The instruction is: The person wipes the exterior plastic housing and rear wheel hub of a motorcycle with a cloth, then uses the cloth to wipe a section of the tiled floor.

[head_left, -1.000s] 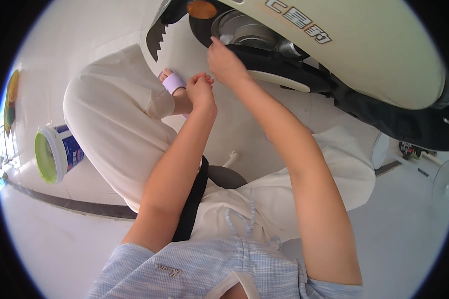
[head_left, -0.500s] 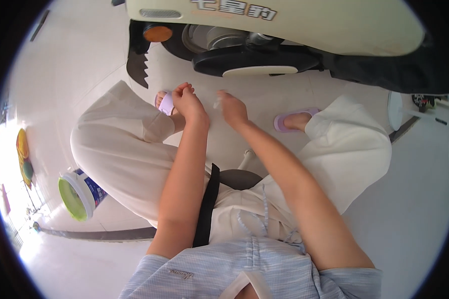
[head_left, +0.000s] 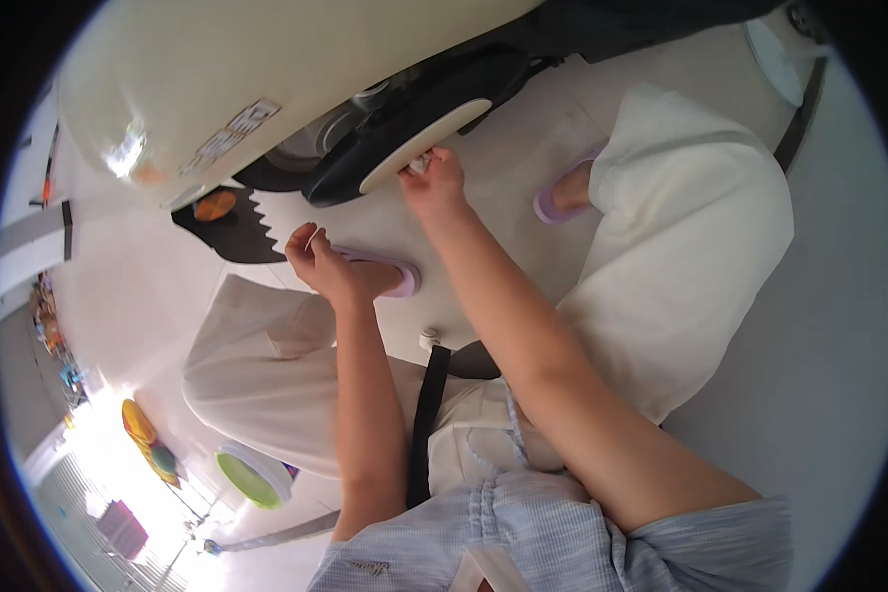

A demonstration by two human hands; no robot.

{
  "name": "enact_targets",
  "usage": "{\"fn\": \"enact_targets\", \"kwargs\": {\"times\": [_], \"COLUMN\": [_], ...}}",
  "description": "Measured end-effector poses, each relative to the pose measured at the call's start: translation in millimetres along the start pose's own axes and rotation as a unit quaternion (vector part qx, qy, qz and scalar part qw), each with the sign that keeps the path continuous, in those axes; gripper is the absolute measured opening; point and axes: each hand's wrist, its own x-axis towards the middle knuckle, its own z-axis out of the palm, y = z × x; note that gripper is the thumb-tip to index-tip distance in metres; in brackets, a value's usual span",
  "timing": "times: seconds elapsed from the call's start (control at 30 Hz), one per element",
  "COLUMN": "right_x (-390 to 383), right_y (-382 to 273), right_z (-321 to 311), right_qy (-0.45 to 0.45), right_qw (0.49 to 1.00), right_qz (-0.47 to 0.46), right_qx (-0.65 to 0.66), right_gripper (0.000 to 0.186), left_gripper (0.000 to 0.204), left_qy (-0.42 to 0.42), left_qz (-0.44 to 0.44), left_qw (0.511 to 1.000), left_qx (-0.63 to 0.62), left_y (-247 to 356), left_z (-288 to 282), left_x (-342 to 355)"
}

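Note:
A cream scooter [head_left: 296, 49] stands before me, its rear wheel partly hidden by a black cover [head_left: 331, 185] with a cream oval panel [head_left: 429, 141]. My right hand [head_left: 436, 192] is closed around a crumpled white wad [head_left: 420, 163], perhaps tissue, at the panel's lower edge. It looks to be touching the panel. Lower and to the left, my left hand [head_left: 324, 268] has its fingers curled together. A thin white strip [head_left: 313, 237] shows at its fingertips; its kind is unclear. Close to that hand is the black toothed mudflap [head_left: 232, 235] with a round orange reflector [head_left: 215, 205].
My feet, in lilac sandals [head_left: 553, 204], rest on pale floor tiles either side of my hands. A white bucket with a green lid or inside [head_left: 252, 479] stands at the lower left, near a yellow and green object [head_left: 148, 439]. A pale round disc [head_left: 775, 64] is at the far right.
My view has turned left and the scooter appears tilted. My right hand has moved up to the oval panel with the white wad. My left hand is now farther from it, lower and leftward.

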Motion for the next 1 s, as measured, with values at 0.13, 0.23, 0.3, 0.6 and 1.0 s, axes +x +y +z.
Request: {"fn": "enact_targets", "kwargs": {"times": [0.13,0.23,0.3,0.6,1.0], "right_x": [-8,-5,-3,7,-33], "right_y": [-36,-63,-81,-153,-62], "right_z": [3,16,26,58,39], "right_qy": [-0.025,-0.008,0.006,0.087,0.035], "right_qw": [0.998,0.995,0.993,0.915,0.608], "right_qz": [-0.051,-0.102,-0.119,-0.364,-0.569], "right_qx": [-0.014,0.009,0.016,-0.150,-0.553], "right_gripper": [0.030,0.042,0.050,0.043,0.046], "left_gripper": [0.019,0.019,0.021,0.027,0.076], "left_qy": [-0.041,-0.059,-0.079,-0.126,-0.265], "left_qz": [0.066,0.113,0.138,0.234,0.338], "left_qw": [0.994,0.983,0.976,0.928,0.797], "left_qx": [0.078,0.131,0.149,0.261,0.424], "left_y": [9,25,24,27,19], "left_z": [12,22,22,12,25], "left_x": [-9,-22,-17,-5,-16]}}
